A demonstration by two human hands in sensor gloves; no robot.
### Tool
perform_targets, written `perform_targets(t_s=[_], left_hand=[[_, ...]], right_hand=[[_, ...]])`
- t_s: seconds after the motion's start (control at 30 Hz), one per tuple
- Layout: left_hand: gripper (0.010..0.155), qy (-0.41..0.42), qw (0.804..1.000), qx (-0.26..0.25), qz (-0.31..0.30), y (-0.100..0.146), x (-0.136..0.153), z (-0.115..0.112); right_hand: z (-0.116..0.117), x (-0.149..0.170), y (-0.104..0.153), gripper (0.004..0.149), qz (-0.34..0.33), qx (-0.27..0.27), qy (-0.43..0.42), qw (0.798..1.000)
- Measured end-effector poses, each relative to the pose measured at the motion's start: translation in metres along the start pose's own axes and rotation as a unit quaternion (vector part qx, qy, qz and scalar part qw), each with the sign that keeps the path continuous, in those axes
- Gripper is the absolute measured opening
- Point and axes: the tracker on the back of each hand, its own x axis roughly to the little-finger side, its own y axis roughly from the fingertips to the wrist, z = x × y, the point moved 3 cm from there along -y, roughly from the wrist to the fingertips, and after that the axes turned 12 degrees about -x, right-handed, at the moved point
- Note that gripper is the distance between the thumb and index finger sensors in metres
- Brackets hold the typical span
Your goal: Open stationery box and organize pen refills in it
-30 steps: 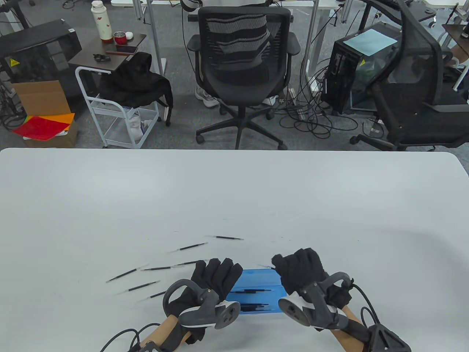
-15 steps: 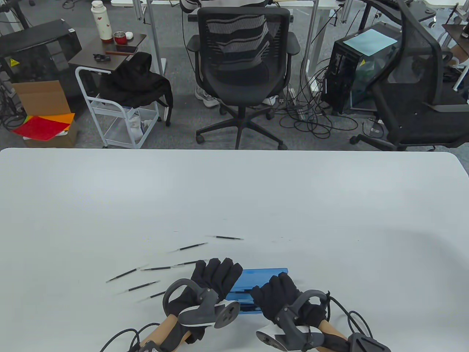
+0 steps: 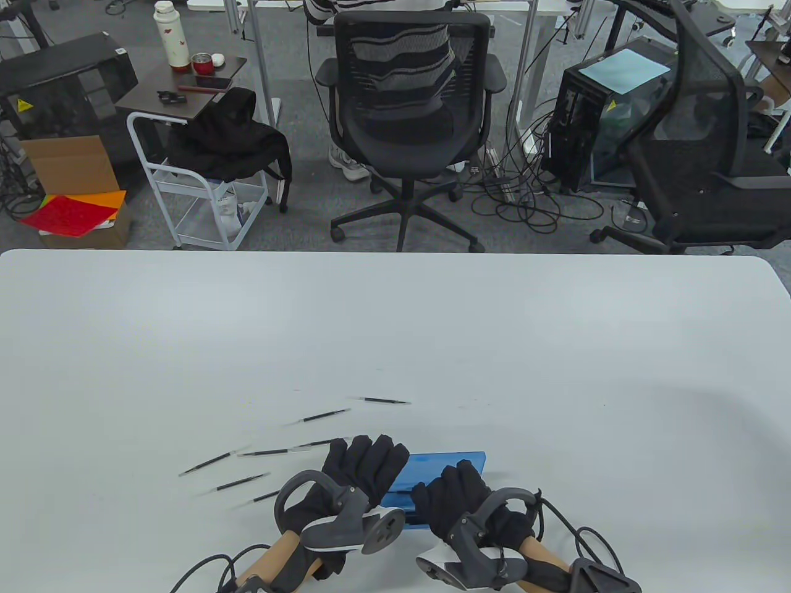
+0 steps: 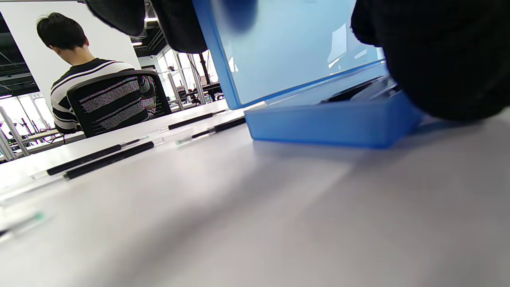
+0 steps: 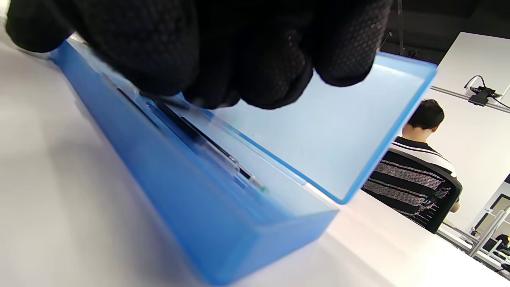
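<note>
The blue stationery box [image 3: 448, 464] lies near the table's front edge with its lid [image 4: 299, 48] standing open. My left hand [image 3: 368, 460] holds the lid's left end; one finger shows dark through the translucent lid in the left wrist view. My right hand [image 3: 448, 494] hovers over the tray [image 5: 191, 191], its fingers [image 5: 239, 56] bunched down on a black pen refill [image 5: 207, 143] lying inside. Several loose refills [image 3: 321, 416] are scattered on the table to the left of the box, and they also show in the left wrist view as refills [image 4: 99, 153].
The white table [image 3: 556, 346] stretches wide beyond the box. Past its far edge stands a black office chair [image 3: 408, 92] with a person in a striped shirt [image 4: 75, 91] seated facing away. A cart and computer towers stand on the floor farther back.
My right hand has come back from the box's far right corner to over the tray, toward the left. The left hand and the lid have not moved.
</note>
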Motion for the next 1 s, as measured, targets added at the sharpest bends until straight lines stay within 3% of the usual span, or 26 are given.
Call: perform_targets(t_s=[0.27, 0.5, 0.63, 0.73, 1.0], left_hand=[[0.126, 0.0, 1.0, 0.0, 0.0, 0.0, 0.0, 0.0], [0.127, 0.002, 1.0, 0.001, 0.0, 0.0, 0.0, 0.0], [0.126, -0.001, 1.0, 0.0, 0.0, 0.0, 0.0, 0.0], [0.126, 0.0, 1.0, 0.0, 0.001, 0.0, 0.0, 0.0], [0.126, 0.001, 1.0, 0.0, 0.001, 0.0, 0.0, 0.0]], right_hand=[[-0.022, 0.013, 0.012, 0.055, 0.016, 0.041, -0.042, 0.998], [-0.036, 0.046, 0.031, 0.07, 0.086, 0.069, -0.074, 0.991], [-0.024, 0.062, 0.034, 0.089, 0.124, 0.012, -0.086, 0.988], [-0.009, 0.068, 0.032, 0.1, 0.117, -0.039, -0.1, 0.987], [0.022, 0.072, 0.022, 0.116, 0.079, -0.114, -0.163, 0.977]])
